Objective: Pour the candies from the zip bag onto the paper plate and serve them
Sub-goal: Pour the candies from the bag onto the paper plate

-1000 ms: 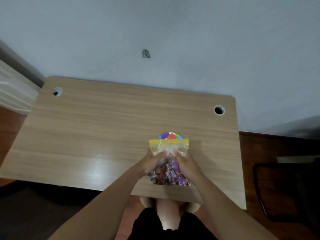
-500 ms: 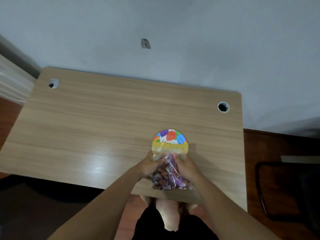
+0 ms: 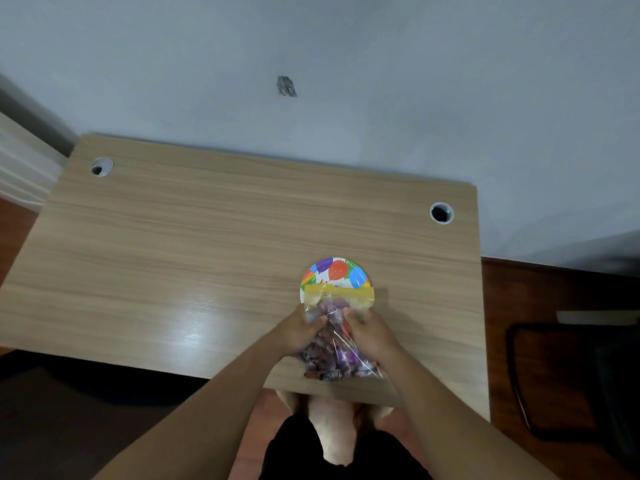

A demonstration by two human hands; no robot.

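Note:
A clear zip bag (image 3: 337, 344) with a yellow zip strip is full of purple and red wrapped candies (image 3: 332, 362). It is held over the near right part of the wooden table (image 3: 207, 258). My left hand (image 3: 299, 332) grips the bag's left side just below the strip. My right hand (image 3: 370, 332) grips its right side. The strip end points away from me and lies over the near edge of a small paper plate (image 3: 334, 273) printed with coloured balloons. No candy shows on the plate's visible part.
Two round cable holes sit in the table, one at the far left (image 3: 101, 167) and one at the far right (image 3: 441, 213). A pale wall runs behind the table. A dark chair (image 3: 571, 379) stands on the brown floor to the right.
The bag's yellow strip has dropped lower and tipped forward, so more of the balloon plate shows beyond it. Both hands keep the same hold on the bag.

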